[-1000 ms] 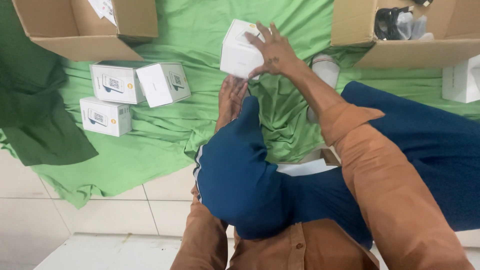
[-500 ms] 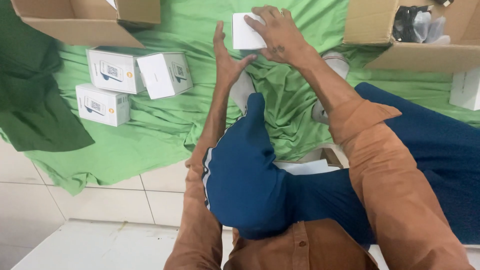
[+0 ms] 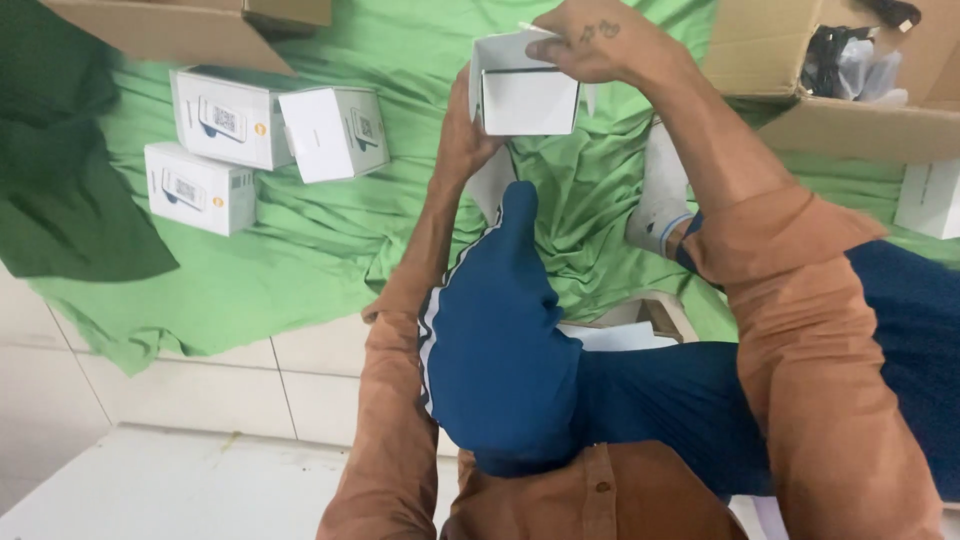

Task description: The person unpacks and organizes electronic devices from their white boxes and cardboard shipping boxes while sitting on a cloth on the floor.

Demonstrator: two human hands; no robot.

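A small white box (image 3: 527,98) with its flaps open is held up over the green cloth (image 3: 300,250). My right hand (image 3: 595,40) grips its top edge from above. My left hand (image 3: 462,125) supports the box's left side from below, mostly hidden behind it. Both forearms wear orange-brown sleeves, and my knees in blue trousers fill the lower middle of the view.
Three closed white boxes (image 3: 230,120) lie grouped on the cloth at the left. An open cardboard carton (image 3: 800,105) with dark items stands at the upper right, another carton (image 3: 190,25) at the upper left. A dark green cloth (image 3: 60,190) lies far left. White tiles lie below.
The white box has been turned and its flaps have come open. My left hand has risen from near my knee to the box's left side.
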